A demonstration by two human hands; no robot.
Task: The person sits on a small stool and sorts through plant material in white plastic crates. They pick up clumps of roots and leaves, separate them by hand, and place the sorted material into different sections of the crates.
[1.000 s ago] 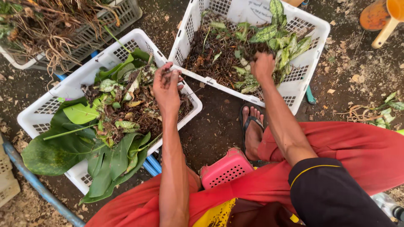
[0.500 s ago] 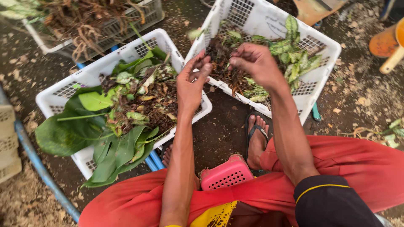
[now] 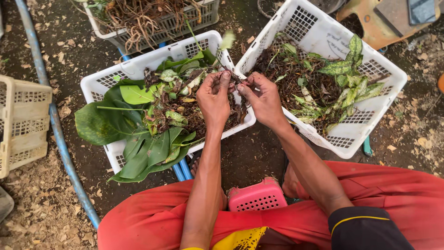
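Working a small plant cutting [image 3: 235, 79] between both hands goes best, I judge, with a light pinch near its base and the loose soil and dead bits dropping over a basket rather than onto the ground. The cutting is mostly hidden by the fingertips, so its exact shape cannot be told. It sits above the gap where the left white basket [image 3: 99, 83], full of broad green leaves [image 3: 138, 153] and soil, meets the right white basket [image 3: 384, 97] holding speckled leaves [image 3: 347, 69].

The left hand [image 3: 213, 99] has its fingers curled in, tips closed on the cutting. The right hand [image 3: 263, 99] mirrors it, thumb and forefinger pinched on the same piece, the two hands touching at the tips. Both forearms reach forward from the red-clad lap, wrists slightly bent, elbows low. A pink perforated stool [image 3: 259, 196] shows between the knees, and a blue pipe [image 3: 55, 125] runs along the dirt at the left.
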